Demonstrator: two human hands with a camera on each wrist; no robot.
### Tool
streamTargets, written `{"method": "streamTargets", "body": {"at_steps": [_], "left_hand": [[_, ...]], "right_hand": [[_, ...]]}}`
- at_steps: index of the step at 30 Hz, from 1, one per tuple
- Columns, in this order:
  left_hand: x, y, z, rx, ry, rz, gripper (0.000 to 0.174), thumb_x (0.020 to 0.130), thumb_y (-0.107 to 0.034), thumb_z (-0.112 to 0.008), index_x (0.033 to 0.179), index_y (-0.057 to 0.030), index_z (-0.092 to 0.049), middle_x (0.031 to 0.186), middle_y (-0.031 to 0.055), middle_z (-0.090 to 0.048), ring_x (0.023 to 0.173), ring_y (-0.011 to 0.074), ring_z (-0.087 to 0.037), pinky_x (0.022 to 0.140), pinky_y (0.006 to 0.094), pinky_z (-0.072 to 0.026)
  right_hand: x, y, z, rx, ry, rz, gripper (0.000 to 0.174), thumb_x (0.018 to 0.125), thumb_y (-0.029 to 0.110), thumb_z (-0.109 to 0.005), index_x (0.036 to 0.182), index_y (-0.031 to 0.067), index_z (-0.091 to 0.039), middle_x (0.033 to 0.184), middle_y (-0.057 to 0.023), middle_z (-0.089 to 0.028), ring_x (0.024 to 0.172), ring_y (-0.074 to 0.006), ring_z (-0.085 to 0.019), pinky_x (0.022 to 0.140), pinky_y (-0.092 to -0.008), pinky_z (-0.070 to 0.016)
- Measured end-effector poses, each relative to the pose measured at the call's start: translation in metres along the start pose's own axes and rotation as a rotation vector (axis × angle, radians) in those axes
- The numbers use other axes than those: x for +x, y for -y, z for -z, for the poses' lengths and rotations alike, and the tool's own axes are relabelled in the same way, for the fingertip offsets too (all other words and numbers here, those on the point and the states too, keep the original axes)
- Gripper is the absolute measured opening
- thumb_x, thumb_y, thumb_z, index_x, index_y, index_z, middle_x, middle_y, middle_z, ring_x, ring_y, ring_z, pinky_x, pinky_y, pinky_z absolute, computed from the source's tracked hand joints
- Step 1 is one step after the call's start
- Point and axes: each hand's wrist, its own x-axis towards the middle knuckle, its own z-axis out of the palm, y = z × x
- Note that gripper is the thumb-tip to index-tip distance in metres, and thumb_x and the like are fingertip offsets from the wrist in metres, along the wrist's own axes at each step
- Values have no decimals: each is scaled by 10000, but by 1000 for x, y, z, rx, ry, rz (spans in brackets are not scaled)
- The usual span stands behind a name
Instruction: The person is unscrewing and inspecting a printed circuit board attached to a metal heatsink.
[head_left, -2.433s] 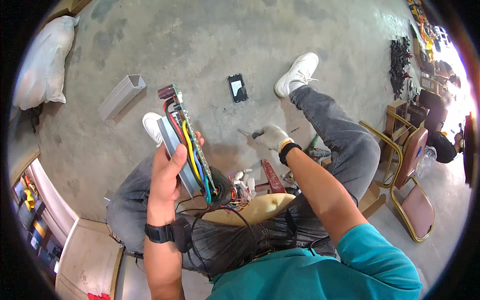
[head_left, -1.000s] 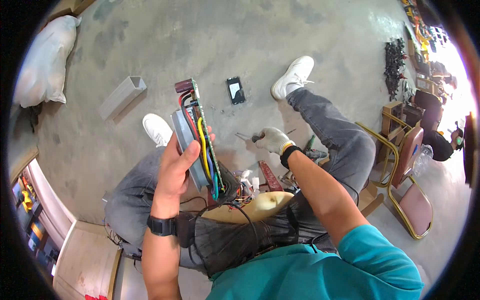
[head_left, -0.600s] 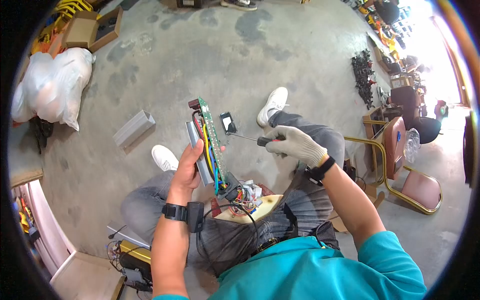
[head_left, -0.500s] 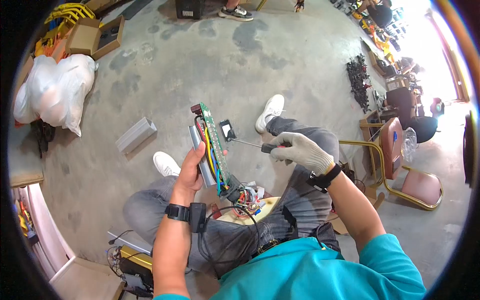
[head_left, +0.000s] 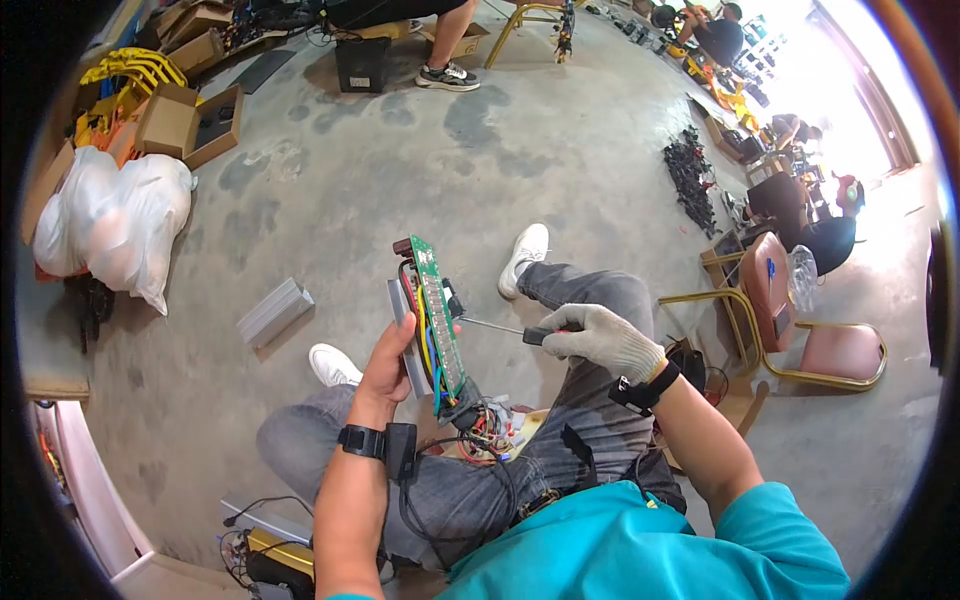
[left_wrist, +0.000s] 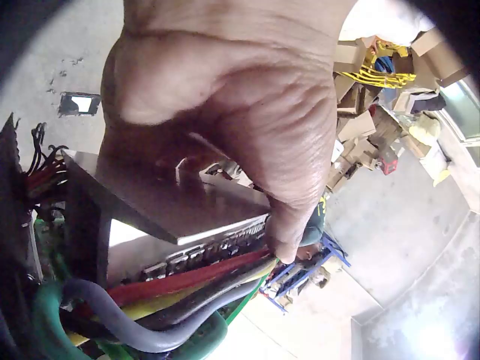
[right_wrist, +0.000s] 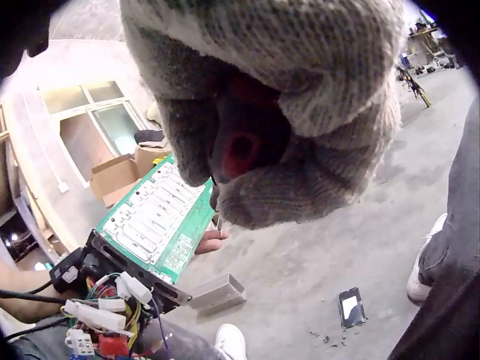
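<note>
My bare left hand [head_left: 385, 365] grips a controller assembly: a green circuit board [head_left: 438, 325] along a grey metal heat sink [left_wrist: 172, 202]. The board stands tilted upright above my lap. Thick red, yellow, blue and green wires [left_wrist: 142, 322] run between board and metal, the thumb beside them. In the right wrist view, rows of solder show on the board's outer face. My gloved right hand [head_left: 605, 345] holds a screwdriver [head_left: 538, 336], its red-and-black handle end [right_wrist: 244, 150] inside the curled fingers. Its shaft points left, the tip close to the board's right edge.
Loose wires with white connectors [right_wrist: 97, 315] hang at the board's lower end. On the floor lie a hollow aluminium profile [head_left: 275, 312] and a black phone-like device [right_wrist: 351, 307]. A chair [head_left: 775, 310] lies right; white bags [head_left: 115, 225] stand left. Another person's leg [head_left: 455, 40] is ahead.
My right hand has lifted the screwdriver from low near the right knee toward the board. The left hand has turned the board so its soldered face shows. The head view has tilted up.
</note>
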Motion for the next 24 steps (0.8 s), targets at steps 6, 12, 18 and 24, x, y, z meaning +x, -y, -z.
{"method": "streamTargets", "body": {"at_steps": [6,12,18,24], "left_hand": [[1,-3,-4,-12,8,22,755,1028,-538,-607,1542,-14,-428,1459,199,-578,1360,367,-579,1065,503,-551],[1,-4,-4,25,50,33,774,1039,-543,-580,1571,-14,-387,1493,216,-549,1387,369,-553,1108,516,-514],[0,-7,-14,4,40,29,751,1032,-545,-594,1522,1,-436,1435,208,-594,1322,319,-601,1070,464,-536],[0,-6,-15,-22,13,37,722,1020,-544,-625,1459,18,-510,1366,190,-653,1249,268,-657,1034,412,-560]], "right_hand": [[-6,-2,-2,21,-10,20,320,927,209,-741,1152,-18,-730,908,-10,-672,816,-73,-618,732,-247,-521],[-6,-9,-1,16,2,-35,365,910,225,-761,1178,-21,-726,922,-15,-680,839,-71,-620,752,-250,-522],[-9,-5,-1,-39,12,-14,372,910,221,-756,1191,-20,-724,921,-21,-683,832,-72,-617,742,-252,-515],[-9,-11,-4,5,-23,39,378,876,281,-768,1080,-36,-737,825,-45,-677,706,-110,-637,655,-277,-529]]}}
